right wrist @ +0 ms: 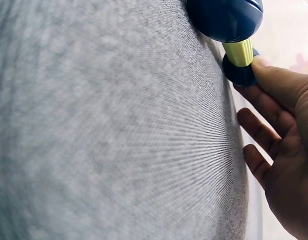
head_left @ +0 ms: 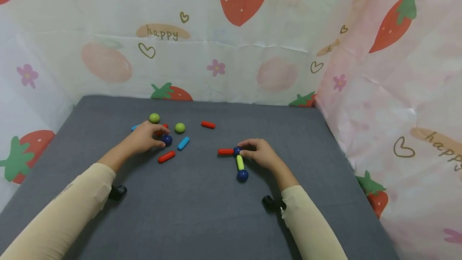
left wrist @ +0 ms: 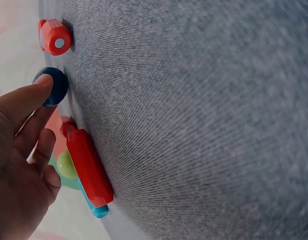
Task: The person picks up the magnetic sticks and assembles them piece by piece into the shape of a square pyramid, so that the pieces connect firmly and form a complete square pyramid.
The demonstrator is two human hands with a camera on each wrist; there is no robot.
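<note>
Left hand [head_left: 144, 137] pinched a glossy dark-blue ball [head_left: 167, 140]; right hand [head_left: 260, 153] gripped the blue ball [head_left: 237, 151] joining smooth red stick [head_left: 225, 152] and yellow-green stick [head_left: 240, 162], frame centre.

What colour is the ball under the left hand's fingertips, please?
The ball is dark blue, clearest in the left wrist view.

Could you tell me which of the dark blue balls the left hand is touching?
The loose one at the left hand's fingertips; the other two are joined to sticks by the right hand.
</note>
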